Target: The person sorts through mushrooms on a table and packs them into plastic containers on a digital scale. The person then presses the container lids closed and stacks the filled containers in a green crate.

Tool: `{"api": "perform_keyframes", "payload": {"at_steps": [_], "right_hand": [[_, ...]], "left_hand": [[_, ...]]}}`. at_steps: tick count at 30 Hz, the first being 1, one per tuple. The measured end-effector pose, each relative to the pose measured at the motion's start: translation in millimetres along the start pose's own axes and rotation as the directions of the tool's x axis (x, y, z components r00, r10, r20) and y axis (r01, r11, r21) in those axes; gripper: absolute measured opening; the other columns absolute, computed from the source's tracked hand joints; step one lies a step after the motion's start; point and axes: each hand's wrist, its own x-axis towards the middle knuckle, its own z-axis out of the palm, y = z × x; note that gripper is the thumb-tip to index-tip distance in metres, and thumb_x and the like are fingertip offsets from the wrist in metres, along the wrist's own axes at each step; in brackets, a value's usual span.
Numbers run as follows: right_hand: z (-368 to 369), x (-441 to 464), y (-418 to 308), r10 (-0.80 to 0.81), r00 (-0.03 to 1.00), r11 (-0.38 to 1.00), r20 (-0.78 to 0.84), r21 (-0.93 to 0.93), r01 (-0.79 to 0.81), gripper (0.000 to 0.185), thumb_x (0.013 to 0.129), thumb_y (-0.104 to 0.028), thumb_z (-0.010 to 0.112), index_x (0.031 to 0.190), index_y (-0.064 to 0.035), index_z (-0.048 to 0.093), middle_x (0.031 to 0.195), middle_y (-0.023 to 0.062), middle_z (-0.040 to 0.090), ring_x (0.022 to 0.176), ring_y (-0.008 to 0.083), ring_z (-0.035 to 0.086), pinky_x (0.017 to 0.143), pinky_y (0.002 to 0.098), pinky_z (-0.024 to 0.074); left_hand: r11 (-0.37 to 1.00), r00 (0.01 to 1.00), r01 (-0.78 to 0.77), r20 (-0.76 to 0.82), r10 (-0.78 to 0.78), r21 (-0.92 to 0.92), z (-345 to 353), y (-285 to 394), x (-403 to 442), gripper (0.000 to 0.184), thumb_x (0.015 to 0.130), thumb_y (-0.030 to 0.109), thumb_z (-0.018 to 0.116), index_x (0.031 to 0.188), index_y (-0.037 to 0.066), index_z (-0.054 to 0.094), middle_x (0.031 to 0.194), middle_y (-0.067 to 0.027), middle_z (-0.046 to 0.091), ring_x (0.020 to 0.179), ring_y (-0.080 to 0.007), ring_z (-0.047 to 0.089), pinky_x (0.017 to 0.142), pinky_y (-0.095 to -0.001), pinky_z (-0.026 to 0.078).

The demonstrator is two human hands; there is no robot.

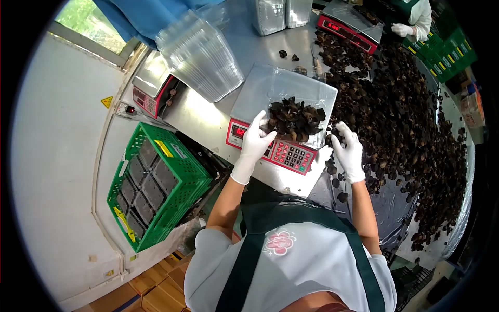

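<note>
Dark, curled pieces that look like dried black fungus lie heaped in a clear plastic tray on the red-framed scale. My left hand, in a white glove, is at the tray's near left side, fingers and thumb spread by the heap; whether it touches the tray I cannot tell. On the other side, my gloved right hand hovers beside the tray at the edge of a large loose pile of the same pieces. Its thumb and fingers are apart, with nothing visible between them.
Stacked clear trays stand at the back left, beside a second scale. A green crate holding dark packs sits lower left. Across the table is another scale, near a co-worker's gloved hand. Green crates stand behind.
</note>
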Motion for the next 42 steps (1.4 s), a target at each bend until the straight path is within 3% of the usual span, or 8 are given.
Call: {"api": "perform_keyframes", "payload": {"at_steps": [9,13,15,21,25,31,35,42], "right_hand": [[33,35,-16,0.049,0.996,0.998,-0.075,0.031,-0.047,0.029,0.083,-0.014,0.069,0.111,-0.0066,0.065,0.111,0.0112,0.066,0.094,0.0243,0.062,0.084,0.0334,0.0502],[30,34,-17,0.05,0.995,0.998,-0.089,-0.019,-0.051,0.026,0.084,-0.012,0.068,0.108,-0.0062,0.066,0.115,0.0129,0.065,0.1,0.025,0.063,0.088,0.0335,0.0496],[27,34,-19,0.09,0.991,0.996,-0.103,-0.003,-0.091,0.023,0.084,-0.013,0.068,0.106,-0.0061,0.067,0.115,0.0134,0.065,0.104,0.0253,0.062,0.09,0.0335,0.0492],[20,32,-30,0.119,0.986,0.993,-0.118,0.006,-0.119,0.022,0.085,-0.006,0.067,0.107,-0.0026,0.067,0.117,0.0134,0.064,0.105,0.0215,0.063,0.087,0.0288,0.0507],[18,34,-54,0.385,0.921,0.764,0.062,0.538,-0.356,0.023,0.089,-0.01,0.064,0.111,-0.0021,0.066,0.117,0.0097,0.064,0.097,0.0144,0.063,0.082,0.0265,0.0512],[31,40,-72,0.244,0.862,0.07,0.445,0.878,-0.473,0.044,0.094,-0.032,0.057,0.125,-0.0001,0.054,0.114,0.0112,0.063,0.088,0.0163,0.063,0.07,0.0285,0.0528],[27,39,-42,0.406,0.776,-0.118,0.482,0.87,-0.478,0.024,0.092,-0.018,0.06,0.108,-0.0001,0.06,0.104,0.0116,0.066,0.066,0.0094,0.053,0.047,0.0176,0.038],[19,39,-38,0.432,0.815,0.145,0.385,0.863,-0.484,0.018,0.092,-0.014,0.059,0.101,0.0004,0.063,0.099,0.0112,0.068,0.057,0.0065,0.048,0.044,0.0162,0.033]], "left_hand": [[0.991,1.0,-0.022,0.004,0.023,-0.135,-34,3,70,0.04,0.084,0.008,0.065,0.123,0.004,0.059,0.114,-0.0054,0.062,0.082,-0.0072,0.056,0.071,-0.0204,0.047],[0.713,0.793,-0.606,0.332,0.511,0.352,-32,29,81,0.036,0.07,0.015,0.073,0.106,0.013,0.068,0.111,-0.0048,0.061,0.097,-0.0223,0.059,0.082,-0.0325,0.049],[0.606,0.792,-0.61,0.371,0.484,0.511,-26,35,80,0.03,0.07,0.014,0.073,0.1,0.011,0.07,0.105,-0.0052,0.061,0.098,-0.0246,0.058,0.085,-0.0336,0.048],[0.794,0.804,-0.589,0.21,0.557,0.151,-32,45,98,0.016,0.078,0.006,0.068,0.094,0.006,0.072,0.089,-0.0052,0.067,0.083,-0.0191,0.062,0.075,-0.0292,0.049],[0.876,0.874,-0.483,0.048,0.483,-0.014,-28,74,86,0.021,0.078,0.001,0.07,0.099,0.005,0.071,0.089,-0.0038,0.068,0.077,-0.0124,0.062,0.069,-0.0242,0.049],[0.592,0.595,-0.798,0.301,0.745,0.112,11,95,57,0.027,0.075,0.018,0.075,0.101,0.011,0.071,0.096,-0.0062,0.068,0.086,-0.0252,0.063,0.083,-0.034,0.049],[0.941,0.92,-0.328,0.198,0.338,-0.08,-14,87,81,0.025,0.078,0.015,0.075,0.101,0.007,0.07,0.097,-0.0073,0.069,0.074,-0.0116,0.061,0.067,-0.024,0.05],[0.781,0.891,-0.325,0.45,0.063,0.534,-13,63,75,0.021,0.076,0.024,0.073,0.093,0.011,0.072,0.081,-0.0071,0.069,0.071,-0.0226,0.066,0.068,-0.0313,0.052]]}}
